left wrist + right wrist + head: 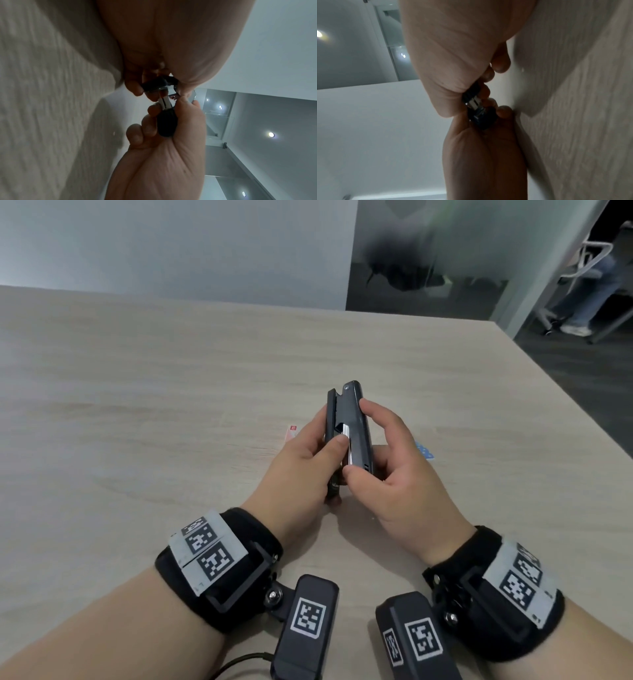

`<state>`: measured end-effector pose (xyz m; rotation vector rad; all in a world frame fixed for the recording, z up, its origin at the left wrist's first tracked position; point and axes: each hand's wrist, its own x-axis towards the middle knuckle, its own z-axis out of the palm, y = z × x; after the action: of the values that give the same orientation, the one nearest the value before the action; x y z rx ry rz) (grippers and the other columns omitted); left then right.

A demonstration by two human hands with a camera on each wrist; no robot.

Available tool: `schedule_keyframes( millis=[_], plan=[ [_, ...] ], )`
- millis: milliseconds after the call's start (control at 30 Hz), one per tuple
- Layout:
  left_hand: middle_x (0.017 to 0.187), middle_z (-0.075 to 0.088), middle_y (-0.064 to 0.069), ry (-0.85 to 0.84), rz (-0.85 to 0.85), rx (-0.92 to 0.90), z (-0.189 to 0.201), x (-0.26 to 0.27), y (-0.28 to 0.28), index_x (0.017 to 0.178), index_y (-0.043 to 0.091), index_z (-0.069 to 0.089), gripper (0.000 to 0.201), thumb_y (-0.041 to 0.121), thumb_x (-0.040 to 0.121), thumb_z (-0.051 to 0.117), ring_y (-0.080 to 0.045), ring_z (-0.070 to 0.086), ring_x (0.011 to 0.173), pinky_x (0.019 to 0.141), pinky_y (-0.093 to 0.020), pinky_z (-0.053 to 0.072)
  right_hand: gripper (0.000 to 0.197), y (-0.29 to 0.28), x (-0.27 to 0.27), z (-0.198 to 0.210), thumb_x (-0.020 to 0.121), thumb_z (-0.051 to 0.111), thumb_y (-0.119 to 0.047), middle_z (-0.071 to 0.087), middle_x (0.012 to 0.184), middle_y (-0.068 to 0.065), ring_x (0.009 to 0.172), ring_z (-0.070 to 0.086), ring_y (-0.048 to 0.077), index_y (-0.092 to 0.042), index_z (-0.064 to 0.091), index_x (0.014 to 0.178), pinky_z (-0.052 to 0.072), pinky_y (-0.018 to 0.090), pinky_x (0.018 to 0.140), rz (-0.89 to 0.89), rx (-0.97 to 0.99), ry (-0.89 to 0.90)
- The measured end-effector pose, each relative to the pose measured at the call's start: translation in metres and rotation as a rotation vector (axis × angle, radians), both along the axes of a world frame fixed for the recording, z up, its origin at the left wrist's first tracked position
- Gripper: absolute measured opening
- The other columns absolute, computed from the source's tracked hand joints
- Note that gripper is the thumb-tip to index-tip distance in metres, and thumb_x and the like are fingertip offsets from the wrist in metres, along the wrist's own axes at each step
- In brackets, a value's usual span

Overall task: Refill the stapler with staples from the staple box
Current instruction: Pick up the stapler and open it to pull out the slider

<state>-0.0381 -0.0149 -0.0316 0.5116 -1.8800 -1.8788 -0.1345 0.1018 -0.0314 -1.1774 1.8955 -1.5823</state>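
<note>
A pale wood-grain desk [171, 378] fills the view, glass partitions beyond its far edge. Both hands hold the black stapler [356, 426] just above the desk's middle: the left hand [301, 463] curls round its base, thumb on the silver staple channel [346, 445]; the right hand [387, 470] grips the top cover. Its long axis runs toward the far edge, hinge end farthest. Loading seems underway; closing remains.

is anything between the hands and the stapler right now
Nothing visible. Both hands grip the black stapler directly above the table: the left hand wraps its left side with the thumb by the silver staple channel, and the right hand holds its right side.
</note>
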Motion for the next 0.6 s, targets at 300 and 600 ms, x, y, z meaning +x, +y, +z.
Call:
schedule_keyframes(
  millis=[300,600],
  plan=[
    [0.07,0.069,0.014,0.049,0.102,0.216,0.006,0.002,0.005,0.123,0.034,0.071,0.037,0.015,0.109,0.043,0.0,0.057,0.05,0.046,-0.016,0.043,0.034,0.017,-0.01,0.013,0.091,0.059,-0.015,0.056,0.064,-0.012,0.047,0.044,0.004,-0.037,0.064,0.116,0.037,0.016,0.046,-0.251,-0.119,0.129],
    [0.078,0.073,-0.006,-0.209,-0.077,-0.102,0.008,0.008,-0.01,0.1,0.016,0.07,0.033,0.045,0.101,0.053,-0.016,0.051,0.053,0.049,-0.023,0.041,0.012,0.021,-0.018,0.022,0.09,0.07,-0.04,0.063,0.073,-0.019,0.062,0.055,0.0,-0.033,0.06,0.093,0.046,0.018,0.06,-0.434,-0.407,0.201]
  ],
)
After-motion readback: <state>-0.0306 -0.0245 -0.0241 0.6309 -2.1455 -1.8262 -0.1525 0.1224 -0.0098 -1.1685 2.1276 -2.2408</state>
